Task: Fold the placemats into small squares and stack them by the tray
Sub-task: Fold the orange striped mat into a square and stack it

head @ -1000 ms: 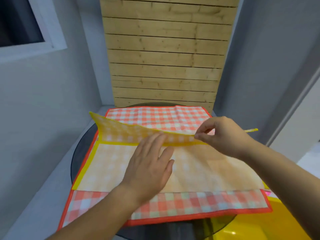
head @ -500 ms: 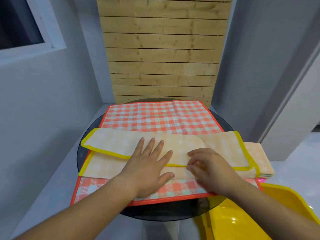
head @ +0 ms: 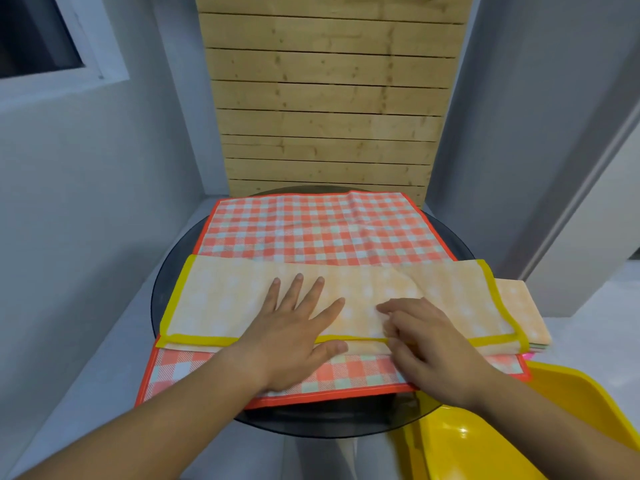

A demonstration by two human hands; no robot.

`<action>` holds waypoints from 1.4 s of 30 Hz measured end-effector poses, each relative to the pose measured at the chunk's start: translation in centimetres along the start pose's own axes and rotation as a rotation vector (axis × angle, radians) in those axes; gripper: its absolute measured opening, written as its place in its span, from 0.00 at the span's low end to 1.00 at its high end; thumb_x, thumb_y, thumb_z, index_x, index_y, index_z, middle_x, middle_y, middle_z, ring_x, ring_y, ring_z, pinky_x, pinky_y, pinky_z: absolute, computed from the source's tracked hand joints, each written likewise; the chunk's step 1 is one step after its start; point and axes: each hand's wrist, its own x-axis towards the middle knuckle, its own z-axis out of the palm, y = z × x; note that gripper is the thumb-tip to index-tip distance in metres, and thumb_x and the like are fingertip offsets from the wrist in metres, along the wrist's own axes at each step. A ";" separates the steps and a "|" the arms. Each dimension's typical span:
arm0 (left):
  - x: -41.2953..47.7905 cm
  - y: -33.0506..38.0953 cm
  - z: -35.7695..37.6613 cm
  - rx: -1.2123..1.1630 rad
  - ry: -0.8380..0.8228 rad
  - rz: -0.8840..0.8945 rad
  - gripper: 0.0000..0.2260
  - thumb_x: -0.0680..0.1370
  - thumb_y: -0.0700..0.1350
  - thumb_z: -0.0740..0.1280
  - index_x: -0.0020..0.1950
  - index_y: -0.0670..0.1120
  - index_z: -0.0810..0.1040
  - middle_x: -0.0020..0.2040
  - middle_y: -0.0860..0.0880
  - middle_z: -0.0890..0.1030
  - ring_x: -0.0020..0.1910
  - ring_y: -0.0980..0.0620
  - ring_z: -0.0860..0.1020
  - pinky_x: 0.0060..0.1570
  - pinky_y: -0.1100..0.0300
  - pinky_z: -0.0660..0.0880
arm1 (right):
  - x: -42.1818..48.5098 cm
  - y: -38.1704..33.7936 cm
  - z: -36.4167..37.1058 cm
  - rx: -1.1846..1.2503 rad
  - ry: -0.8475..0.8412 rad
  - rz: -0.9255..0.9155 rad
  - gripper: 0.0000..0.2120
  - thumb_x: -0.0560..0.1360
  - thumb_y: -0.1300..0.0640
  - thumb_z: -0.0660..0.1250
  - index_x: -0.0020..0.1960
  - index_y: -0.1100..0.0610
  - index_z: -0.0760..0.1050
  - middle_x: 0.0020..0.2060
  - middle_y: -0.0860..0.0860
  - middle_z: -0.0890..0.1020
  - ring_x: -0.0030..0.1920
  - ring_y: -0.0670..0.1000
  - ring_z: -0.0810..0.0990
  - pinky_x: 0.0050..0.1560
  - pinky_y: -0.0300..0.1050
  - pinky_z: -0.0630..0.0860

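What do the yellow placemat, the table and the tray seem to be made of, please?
Yellow placemat: thin, matte sheet, cloth or woven plastic; it folds flat and has a bound yellow edge. Table: probably dark tinted glass; smooth, with the tray showing through. Tray: likely hard plastic; glossy yellow with a bright highlight.

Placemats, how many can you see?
3: yellow-edged placemat folded at centre, red checked placemat spread beneath it, folded orange placemat at right; more may lie under that.

Yellow tray (head: 460,452) partly beyond bottom-right edge; folded stack (head: 519,306) mostly beneath yellow placemat (head: 225,299).
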 end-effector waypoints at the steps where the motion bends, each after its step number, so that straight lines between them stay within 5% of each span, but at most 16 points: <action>1: 0.0 0.0 0.1 -0.003 0.001 -0.002 0.33 0.76 0.73 0.36 0.79 0.65 0.32 0.79 0.53 0.28 0.76 0.45 0.25 0.75 0.39 0.30 | 0.1 0.0 0.0 0.000 -0.009 0.003 0.03 0.79 0.46 0.59 0.49 0.43 0.71 0.65 0.36 0.72 0.66 0.38 0.64 0.71 0.51 0.66; 13: -0.3 -0.4 0.3 -0.062 -0.018 0.029 0.32 0.76 0.73 0.37 0.78 0.67 0.34 0.80 0.54 0.31 0.78 0.47 0.28 0.77 0.39 0.34 | 0.2 -0.6 -0.4 -0.042 -0.070 0.039 0.08 0.74 0.42 0.59 0.46 0.44 0.72 0.63 0.37 0.72 0.65 0.41 0.66 0.70 0.47 0.64; 18: -0.4 -0.9 0.1 -0.087 -0.017 0.077 0.31 0.80 0.71 0.42 0.80 0.64 0.36 0.80 0.54 0.30 0.77 0.54 0.27 0.77 0.45 0.31 | 3.7 -1.5 -1.8 -0.099 -0.036 0.030 0.16 0.80 0.41 0.56 0.61 0.44 0.76 0.63 0.40 0.75 0.65 0.45 0.71 0.68 0.41 0.67; 22: -0.3 -1.0 0.0 -0.192 -0.005 0.094 0.30 0.80 0.70 0.43 0.81 0.63 0.41 0.81 0.55 0.35 0.78 0.58 0.30 0.77 0.48 0.31 | 8.0 -1.4 -0.5 -0.178 -0.197 0.015 0.27 0.83 0.43 0.48 0.80 0.50 0.52 0.80 0.45 0.51 0.80 0.49 0.43 0.72 0.39 0.36; 25: -0.1 -0.9 -0.6 -0.328 -0.025 0.064 0.25 0.85 0.62 0.45 0.82 0.62 0.50 0.83 0.57 0.41 0.80 0.59 0.35 0.77 0.51 0.31 | 9.0 -1.2 1.2 -0.180 -0.301 0.071 0.30 0.83 0.42 0.42 0.81 0.52 0.40 0.80 0.47 0.41 0.78 0.48 0.36 0.75 0.44 0.35; 29: 1.4 -0.9 -1.7 -0.296 0.136 -0.002 0.20 0.83 0.49 0.55 0.76 0.52 0.64 0.77 0.53 0.61 0.78 0.51 0.56 0.76 0.54 0.50 | 8.4 -0.8 2.6 -0.257 -0.264 0.057 0.29 0.83 0.42 0.39 0.80 0.52 0.38 0.79 0.46 0.38 0.77 0.46 0.33 0.77 0.47 0.35; 34: 4.9 0.4 -1.2 -0.261 0.058 -0.024 0.27 0.86 0.48 0.48 0.83 0.45 0.43 0.83 0.49 0.41 0.81 0.53 0.37 0.80 0.50 0.38 | 8.7 -0.7 2.8 -0.257 -0.250 0.058 0.29 0.83 0.43 0.38 0.80 0.50 0.39 0.79 0.45 0.39 0.77 0.44 0.33 0.78 0.47 0.36; 42: 3.3 -3.4 0.7 -0.288 0.087 -0.300 0.33 0.83 0.64 0.43 0.83 0.47 0.39 0.82 0.52 0.36 0.80 0.55 0.35 0.79 0.51 0.35 | 8.6 -1.4 2.0 -0.278 -0.301 0.093 0.32 0.78 0.38 0.32 0.79 0.48 0.35 0.77 0.42 0.34 0.76 0.44 0.31 0.78 0.47 0.36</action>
